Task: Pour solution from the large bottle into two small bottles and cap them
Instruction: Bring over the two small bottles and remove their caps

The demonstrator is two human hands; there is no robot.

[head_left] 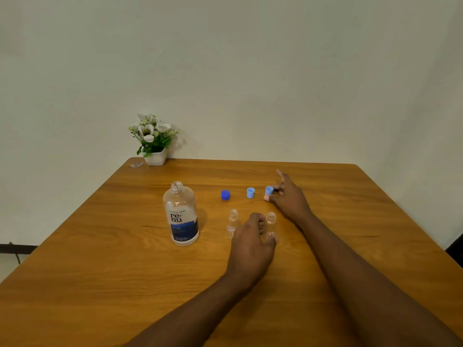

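Here the pale cap (269, 190) sits between right fingers (277, 188) (opening upward).

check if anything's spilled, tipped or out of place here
Nothing stands out. The large bottle, left small bottle and right small bottle stand upright, uncapped; no spill shows on the table.

**Plain home room, likely**

Furnished simply: wooden table (100, 271) set against a bare off-white wall (250, 71), with a small white pot of white flowers (152, 139) at the far left corner. Domestic too in the renu lens-solution bottle (181, 216) standing left of centre.
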